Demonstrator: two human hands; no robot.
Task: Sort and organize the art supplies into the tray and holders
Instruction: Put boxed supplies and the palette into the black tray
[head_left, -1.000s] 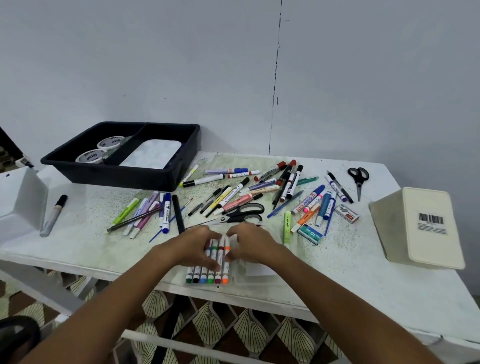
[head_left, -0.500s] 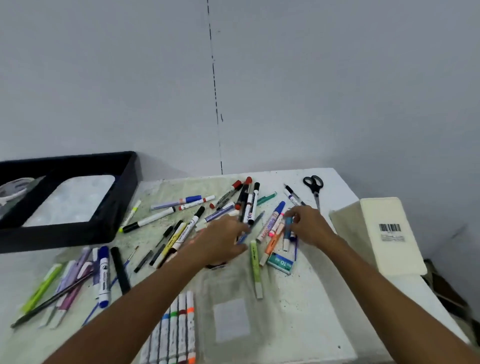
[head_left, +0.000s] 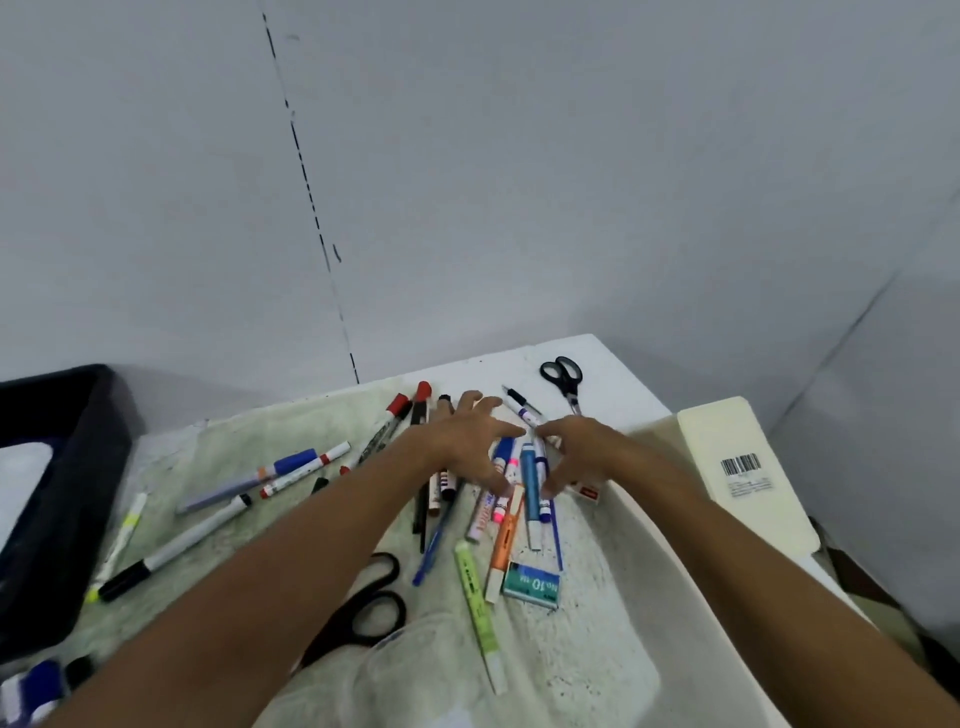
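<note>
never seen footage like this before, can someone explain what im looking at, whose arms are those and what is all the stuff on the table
There is no machine here. A person wears a camera on the head, so you look forward and down along their own two arms. This single view is all there is.

The left hand and right hand reach over a pile of markers on a stained white table, fingers spread and bent around the pile as if gathering it. No firm grip on any one marker shows.

Around them lie more markers and pens, a green highlighter, an orange highlighter, a teal eraser box, and two pairs of black scissors: one near, one at the far edge. A black tray sits at left, a cream holder with a barcode at right.
</note>
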